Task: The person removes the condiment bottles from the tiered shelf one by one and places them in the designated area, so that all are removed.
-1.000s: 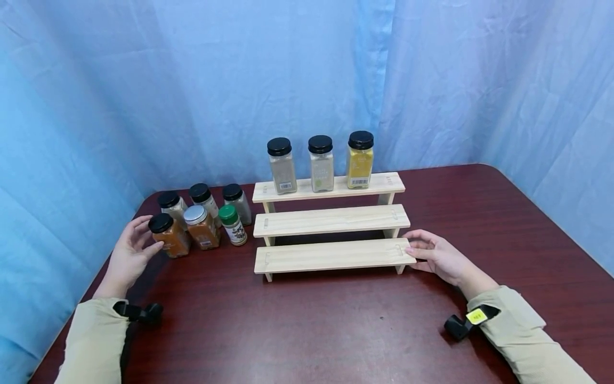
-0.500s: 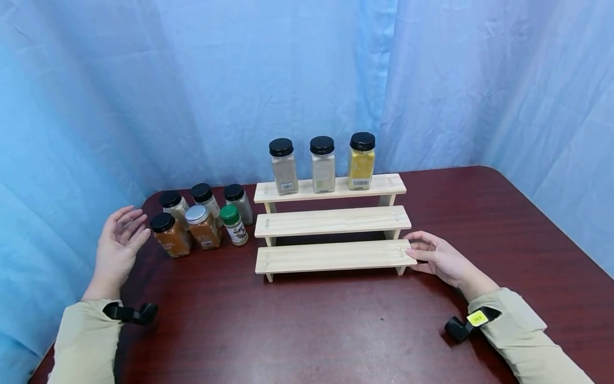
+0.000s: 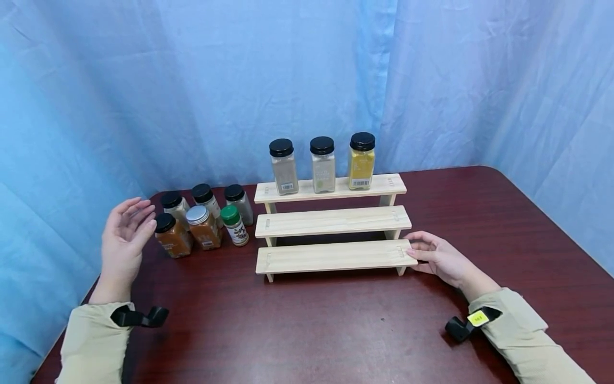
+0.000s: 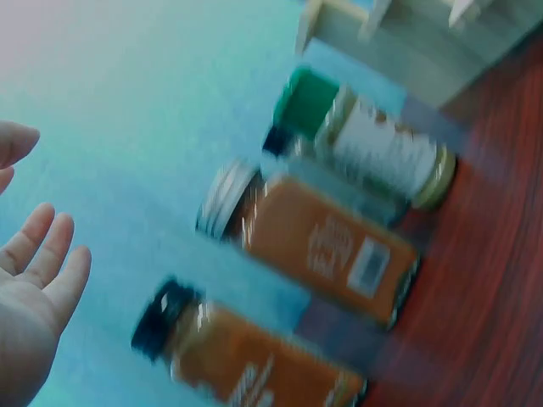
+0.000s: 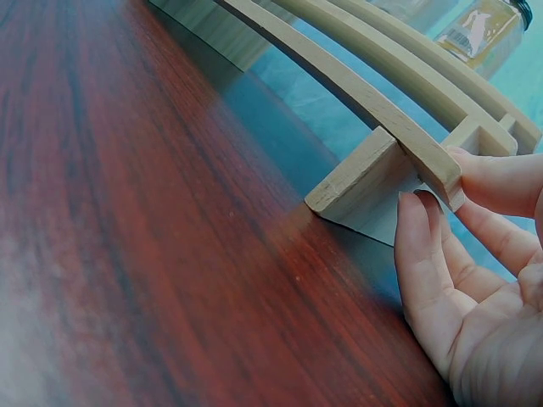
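Observation:
My left hand (image 3: 123, 242) hovers with loosely spread fingers beside a black-lidded jar of orange-brown spice (image 3: 174, 239), holding nothing. The left wrist view shows a gap between the fingers and that jar (image 4: 254, 365). Close by stand a silver-lidded spice jar (image 3: 205, 230) and a green-capped shaker (image 3: 236, 228). At the other side, my right hand (image 3: 438, 258) holds the right end of the lowest step of a three-tier wooden rack (image 3: 331, 257). In the right wrist view, the thumb lies at the board's end (image 5: 441, 174) and the fingers curl beneath it.
On the rack's top step stand two jars of pale powder, one on the left (image 3: 285, 170) and one in the middle (image 3: 323, 169), plus a yellow one (image 3: 361, 165). Three more black-lidded jars (image 3: 208, 200) form the back row at left. A blue curtain (image 3: 268, 69) hangs behind the table (image 3: 326, 330).
My left hand has come off the black-lidded orange-brown jar, drawn back left, then shifted slightly right and up. The jars stay put. My right hand keeps its hold on the rack.

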Demonstrator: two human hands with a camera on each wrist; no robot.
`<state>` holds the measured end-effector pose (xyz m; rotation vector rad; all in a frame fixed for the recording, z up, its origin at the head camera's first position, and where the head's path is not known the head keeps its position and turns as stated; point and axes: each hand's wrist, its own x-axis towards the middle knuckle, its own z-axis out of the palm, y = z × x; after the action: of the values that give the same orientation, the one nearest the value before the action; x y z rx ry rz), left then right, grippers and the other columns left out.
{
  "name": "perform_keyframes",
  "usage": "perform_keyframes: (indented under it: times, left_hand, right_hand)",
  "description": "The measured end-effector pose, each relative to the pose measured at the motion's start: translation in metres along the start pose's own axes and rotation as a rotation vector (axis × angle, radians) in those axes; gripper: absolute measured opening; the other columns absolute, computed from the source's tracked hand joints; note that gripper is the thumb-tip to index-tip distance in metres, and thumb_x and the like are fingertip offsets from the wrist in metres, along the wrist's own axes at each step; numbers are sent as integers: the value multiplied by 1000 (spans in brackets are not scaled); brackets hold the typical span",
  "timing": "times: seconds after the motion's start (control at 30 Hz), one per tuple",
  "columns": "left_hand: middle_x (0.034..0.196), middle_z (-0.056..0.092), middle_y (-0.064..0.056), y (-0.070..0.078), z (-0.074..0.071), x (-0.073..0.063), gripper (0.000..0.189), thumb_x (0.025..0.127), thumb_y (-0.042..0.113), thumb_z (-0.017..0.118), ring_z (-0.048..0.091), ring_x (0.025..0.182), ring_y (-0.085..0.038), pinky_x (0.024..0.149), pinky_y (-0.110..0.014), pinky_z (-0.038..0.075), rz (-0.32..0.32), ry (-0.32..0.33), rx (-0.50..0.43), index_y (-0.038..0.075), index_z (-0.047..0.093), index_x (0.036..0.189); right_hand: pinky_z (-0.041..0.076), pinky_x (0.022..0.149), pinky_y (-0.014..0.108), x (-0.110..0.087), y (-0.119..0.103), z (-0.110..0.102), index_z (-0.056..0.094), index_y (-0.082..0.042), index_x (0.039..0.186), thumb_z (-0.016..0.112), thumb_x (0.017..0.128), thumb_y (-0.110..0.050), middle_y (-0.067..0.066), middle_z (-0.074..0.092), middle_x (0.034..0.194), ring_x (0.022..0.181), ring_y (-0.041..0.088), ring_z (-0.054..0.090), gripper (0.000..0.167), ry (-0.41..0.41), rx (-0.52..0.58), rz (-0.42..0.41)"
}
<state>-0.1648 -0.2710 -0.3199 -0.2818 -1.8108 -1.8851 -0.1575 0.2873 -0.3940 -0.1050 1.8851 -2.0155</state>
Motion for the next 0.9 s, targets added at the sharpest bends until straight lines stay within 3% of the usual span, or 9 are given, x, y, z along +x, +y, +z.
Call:
perform_keyframes:
  times: [0.23, 0.6, 0.73, 0.9]
  left_hand:
    - [121, 54, -6, 9, 24, -5, 43, 90, -13, 49, 53, 113, -14, 92, -13, 45, 36, -59, -17, 1, 47, 130]
    - [121, 54, -7, 11, 48, -8, 41, 91, -12, 49, 53, 114, -15, 94, -17, 45, 95, -139, -89, 3, 47, 129]
    - [121, 54, -5, 10, 59, -5, 40, 92, -10, 49, 53, 114, -14, 95, -17, 45, 89, -131, -89, 5, 48, 128]
    - [122, 53, -5, 9, 75, 0, 39, 93, -6, 51, 51, 115, -14, 95, -15, 43, 35, -107, -38, 8, 47, 129]
  right_hand:
    - [56, 73, 27, 0, 0, -1, 56, -24, 104, 58, 92, -5, -5, 63, 93, 84, 8, 64, 23, -1, -3, -1]
    - [56, 74, 27, 0, -2, 1, 55, -24, 104, 57, 93, -6, -5, 63, 95, 84, 8, 65, 22, -6, -30, -8]
    - [56, 73, 26, -1, -2, 1, 55, -24, 104, 57, 93, -5, -5, 63, 95, 84, 8, 64, 22, -12, -25, -12]
    - [56, 73, 26, -2, -2, 1, 54, -24, 105, 58, 93, -8, -6, 63, 95, 84, 8, 65, 20, 9, -50, 5]
